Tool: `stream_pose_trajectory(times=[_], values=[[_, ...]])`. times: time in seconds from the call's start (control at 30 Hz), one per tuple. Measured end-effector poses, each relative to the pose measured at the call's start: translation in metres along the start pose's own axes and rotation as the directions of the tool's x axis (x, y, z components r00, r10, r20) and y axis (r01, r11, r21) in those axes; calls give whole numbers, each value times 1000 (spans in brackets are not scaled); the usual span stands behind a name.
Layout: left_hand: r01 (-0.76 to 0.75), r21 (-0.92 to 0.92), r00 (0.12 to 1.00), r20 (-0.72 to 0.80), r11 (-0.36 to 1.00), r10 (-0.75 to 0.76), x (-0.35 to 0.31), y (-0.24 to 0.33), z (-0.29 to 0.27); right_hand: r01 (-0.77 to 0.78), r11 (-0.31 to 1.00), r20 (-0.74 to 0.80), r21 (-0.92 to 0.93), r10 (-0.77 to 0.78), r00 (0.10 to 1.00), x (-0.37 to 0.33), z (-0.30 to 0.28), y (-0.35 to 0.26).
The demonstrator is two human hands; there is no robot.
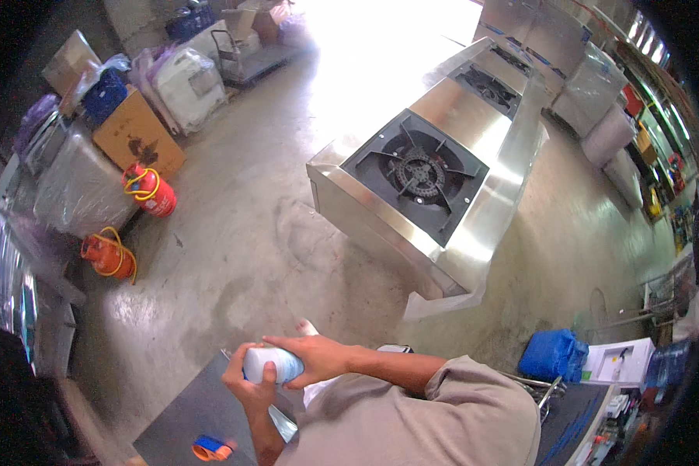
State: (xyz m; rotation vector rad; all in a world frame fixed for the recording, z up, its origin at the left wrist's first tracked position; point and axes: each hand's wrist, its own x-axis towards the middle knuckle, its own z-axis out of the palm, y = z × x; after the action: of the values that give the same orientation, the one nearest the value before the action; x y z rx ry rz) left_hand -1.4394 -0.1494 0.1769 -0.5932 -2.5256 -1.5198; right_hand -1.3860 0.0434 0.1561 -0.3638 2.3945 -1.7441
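Observation:
Both my hands hold a white bottle (pixel 276 365) with pale blue markings, just over the edge of a dark grey tabletop (pixel 180 404). My left hand (pixel 248 388) is wrapped round its left end, the thumb lying along the side. From the other side my right hand (pixel 318 359) grips the bottle, its fingers reaching over the top. Part of the bottle is hidden by the fingers. A small orange and blue object (pixel 211 448) lies on the tabletop below my left forearm; its kind is unclear.
A long stainless steel stove (pixel 454 120) with several black burners stands ahead to the right. Red and orange gas cylinders (pixel 154 194) with yellow hoses stand at left, near a cardboard box (pixel 144 132) and wrapped goods. A blue bag (pixel 553 356) sits at right by a white tray (pixel 621 361).

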Motion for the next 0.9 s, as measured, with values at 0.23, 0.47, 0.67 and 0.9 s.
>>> stream_pose_trajectory(times=[0.23, 0.47, 0.67, 0.9], values=[[-95, -161, 981, 153, 982, 120, 198, -48, 23, -16, 998, -344, -54, -3, 939, 133, -75, -1], [-100, -115, 939, 318, 988, 132, 361, -74, 28, -35, 998, -518, 52, 56, 853, 255, -121, 5], [-161, -113, 894, 404, 980, 193, 476, -106, 74, -98, 995, -642, 12, 83, 762, 342, -170, 49], [-327, -115, 838, 423, 938, 344, 623, -128, 140, -38, 998, -799, -52, -19, 602, 445, -267, 88]])
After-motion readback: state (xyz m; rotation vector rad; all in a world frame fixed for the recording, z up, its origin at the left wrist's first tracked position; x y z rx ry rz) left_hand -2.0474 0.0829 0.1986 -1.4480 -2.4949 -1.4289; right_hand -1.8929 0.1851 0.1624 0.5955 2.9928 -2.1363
